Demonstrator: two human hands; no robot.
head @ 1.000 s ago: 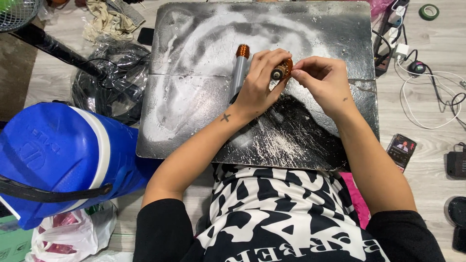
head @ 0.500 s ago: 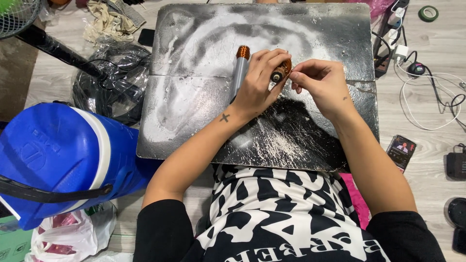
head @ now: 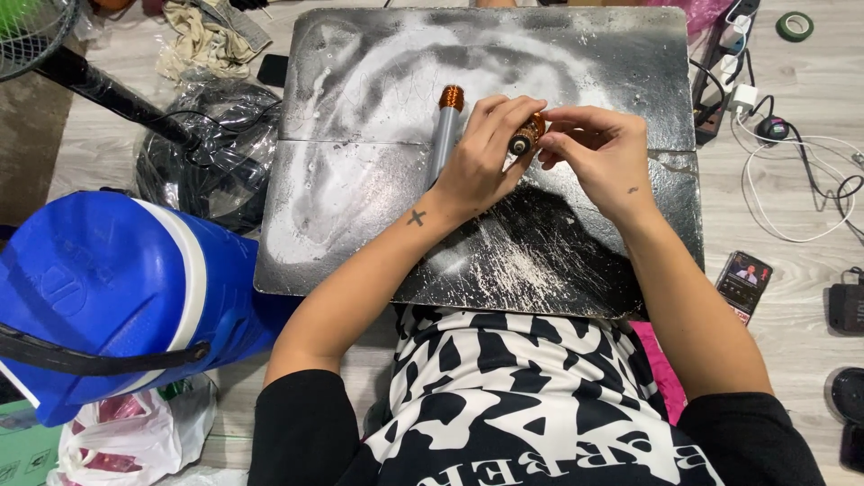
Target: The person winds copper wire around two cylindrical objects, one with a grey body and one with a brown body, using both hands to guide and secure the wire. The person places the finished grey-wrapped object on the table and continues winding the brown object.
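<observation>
My left hand (head: 483, 148) is closed around a small copper-wound coil piece (head: 525, 137) with a dark end, held over a dusty dark metal board (head: 360, 180). My right hand (head: 598, 148) pinches at the same coil piece from the right, fingertips touching it. Just left of my left hand lies a grey tube with a copper-wound tip (head: 444, 135), flat on the board and pointing away from me.
A blue plastic drum (head: 108, 297) lies at the left. A fan stand (head: 99, 85) and a bagged black cable (head: 202, 162) sit beyond it. At the right are white cables (head: 792, 171), a power strip (head: 715, 85), a tape roll (head: 795, 25) and a phone (head: 743, 283).
The hands stay at the coil piece with only small finger shifts; nothing else has moved.
</observation>
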